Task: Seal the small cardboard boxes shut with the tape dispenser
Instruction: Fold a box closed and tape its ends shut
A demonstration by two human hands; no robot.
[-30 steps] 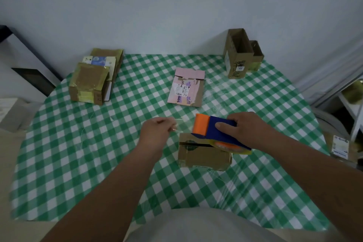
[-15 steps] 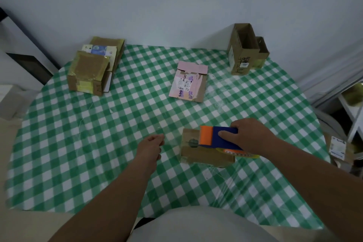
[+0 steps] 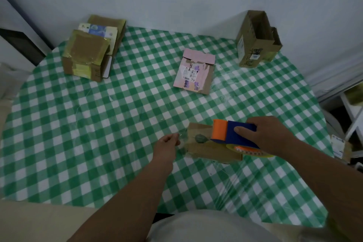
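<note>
A small brown cardboard box [image 3: 206, 148] lies flat on the green checked table [image 3: 98, 124], near its front. My right hand [image 3: 269, 133] grips the blue and orange tape dispenser [image 3: 231, 133], which rests on top of the box. A strip of clear tape [image 3: 183, 139] runs from the dispenser over the box's left end. My left hand [image 3: 167, 146] pinches the free end of that strip just left of the box, close to the tabletop.
A pink-labelled flat box [image 3: 196, 73] lies at the table's middle back. A stack of taped boxes [image 3: 88, 55] sits at the back left. Two open upright boxes [image 3: 255, 41] stand at the back right against the wall. Shelving [image 3: 353, 112] stands off the right edge.
My left hand has come down from above the table with the tape end to the box's left side. The dispenser has sunk onto the box top.
</note>
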